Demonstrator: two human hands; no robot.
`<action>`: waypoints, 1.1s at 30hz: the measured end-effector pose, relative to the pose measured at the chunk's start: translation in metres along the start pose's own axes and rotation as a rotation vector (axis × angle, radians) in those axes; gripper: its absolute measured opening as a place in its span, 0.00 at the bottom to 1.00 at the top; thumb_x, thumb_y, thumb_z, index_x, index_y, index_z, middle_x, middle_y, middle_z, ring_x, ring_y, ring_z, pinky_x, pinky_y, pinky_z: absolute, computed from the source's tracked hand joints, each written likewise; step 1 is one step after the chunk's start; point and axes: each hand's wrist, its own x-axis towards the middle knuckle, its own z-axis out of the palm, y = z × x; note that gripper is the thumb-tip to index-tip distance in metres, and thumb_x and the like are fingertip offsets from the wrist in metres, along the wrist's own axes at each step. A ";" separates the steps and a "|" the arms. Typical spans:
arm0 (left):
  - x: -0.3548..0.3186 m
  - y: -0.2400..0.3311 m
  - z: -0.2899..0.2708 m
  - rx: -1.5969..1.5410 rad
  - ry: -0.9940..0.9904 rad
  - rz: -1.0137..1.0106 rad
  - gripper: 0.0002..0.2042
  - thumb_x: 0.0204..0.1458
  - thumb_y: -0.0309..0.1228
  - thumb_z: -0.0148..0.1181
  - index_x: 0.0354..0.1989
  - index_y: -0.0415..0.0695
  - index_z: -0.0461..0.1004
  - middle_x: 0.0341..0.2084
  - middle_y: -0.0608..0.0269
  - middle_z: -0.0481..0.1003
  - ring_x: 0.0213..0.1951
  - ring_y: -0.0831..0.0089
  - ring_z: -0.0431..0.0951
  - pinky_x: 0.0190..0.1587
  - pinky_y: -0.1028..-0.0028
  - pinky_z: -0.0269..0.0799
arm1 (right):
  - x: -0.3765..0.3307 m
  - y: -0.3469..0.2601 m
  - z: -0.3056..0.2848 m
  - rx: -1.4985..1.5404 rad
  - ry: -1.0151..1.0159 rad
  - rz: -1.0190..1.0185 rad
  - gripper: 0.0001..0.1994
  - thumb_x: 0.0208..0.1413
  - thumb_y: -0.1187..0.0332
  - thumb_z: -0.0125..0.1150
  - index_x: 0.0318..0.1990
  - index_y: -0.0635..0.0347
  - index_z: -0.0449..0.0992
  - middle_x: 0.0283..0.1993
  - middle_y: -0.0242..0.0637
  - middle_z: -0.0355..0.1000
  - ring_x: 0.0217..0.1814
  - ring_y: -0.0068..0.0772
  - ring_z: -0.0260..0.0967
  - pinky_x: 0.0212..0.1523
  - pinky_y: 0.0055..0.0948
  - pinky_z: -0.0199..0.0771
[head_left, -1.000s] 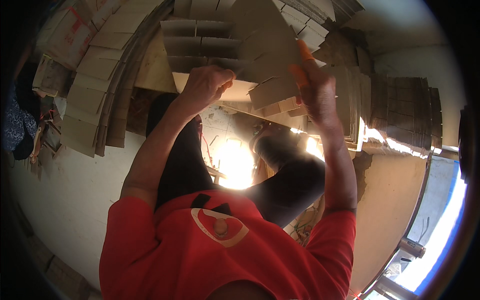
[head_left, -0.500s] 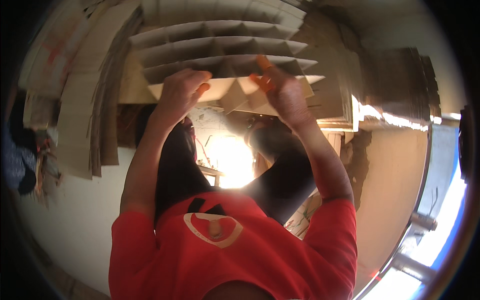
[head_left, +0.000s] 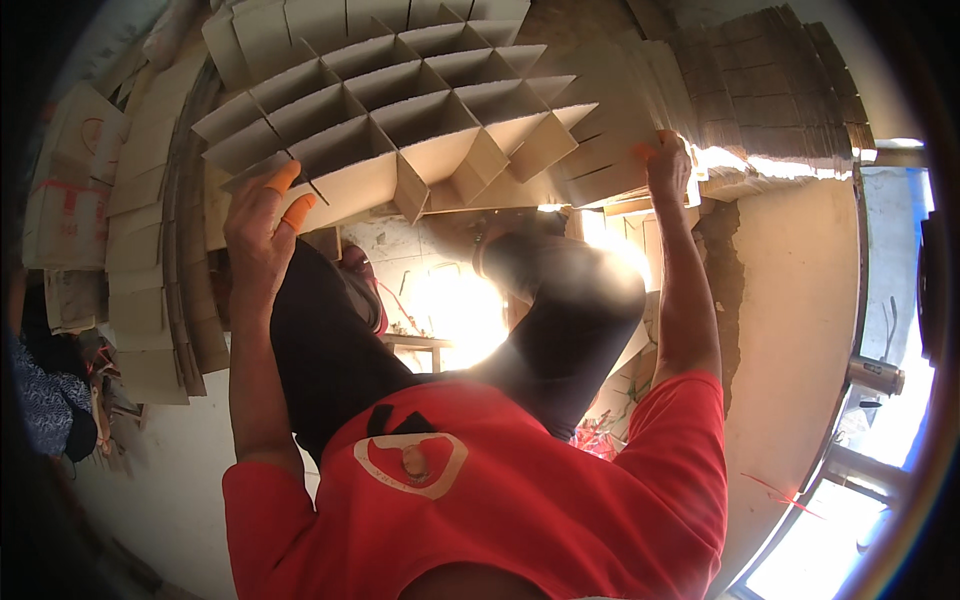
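A cardboard divider grid [head_left: 345, 185] of interlocked slotted strips stands in front of me, its cells facing up. At its near left corner is my left hand [head_left: 258, 225], with orange covers on thumb and forefinger, closed on the edge of the divider. Away to the right, my right hand [head_left: 670, 172] has its fingers bent and closed at the edge of a flat slotted cardboard strip [head_left: 610, 165]. Its fingertips are partly blurred, and an orange cover shows on one of them.
Stacks of slotted cardboard strips stand at the left [head_left: 150, 240] and far right [head_left: 770, 95]. A printed white carton [head_left: 75, 190] sits at the far left. My legs straddle the space below the grid, where bright light falls on the floor. Red string lies at lower right.
My hands have parted from the middle of the grid: the left to its near left corner, the right to the cardboard on the right. The grid has shifted left and now sits tilted.
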 end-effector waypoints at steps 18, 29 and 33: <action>-0.017 -0.018 -0.003 -0.172 0.035 -0.131 0.14 0.44 0.21 0.64 0.42 0.38 0.76 0.35 0.58 0.77 0.39 0.67 0.75 0.43 0.73 0.70 | -0.017 -0.275 -0.145 0.681 0.053 -0.491 0.17 0.51 0.76 0.62 0.50 0.66 0.72 0.44 0.38 0.77 0.28 0.12 0.64 0.31 0.14 0.68; -0.019 -0.025 0.001 -0.264 0.089 -0.130 0.07 0.45 0.19 0.61 0.35 0.40 0.78 0.27 0.61 0.77 0.34 0.67 0.74 0.36 0.72 0.71 | -0.033 -0.353 -0.109 0.790 0.000 -0.585 0.23 0.48 0.74 0.67 0.54 0.59 0.73 0.20 0.23 0.59 0.21 0.12 0.48 0.23 0.11 0.52; -0.017 -0.027 0.003 -0.270 0.113 -0.091 0.07 0.45 0.19 0.61 0.33 0.40 0.77 0.26 0.59 0.76 0.30 0.64 0.73 0.37 0.69 0.69 | -0.037 -0.358 -0.104 0.730 -0.028 -0.594 0.22 0.50 0.73 0.66 0.54 0.61 0.72 0.19 0.27 0.60 0.20 0.12 0.48 0.22 0.13 0.54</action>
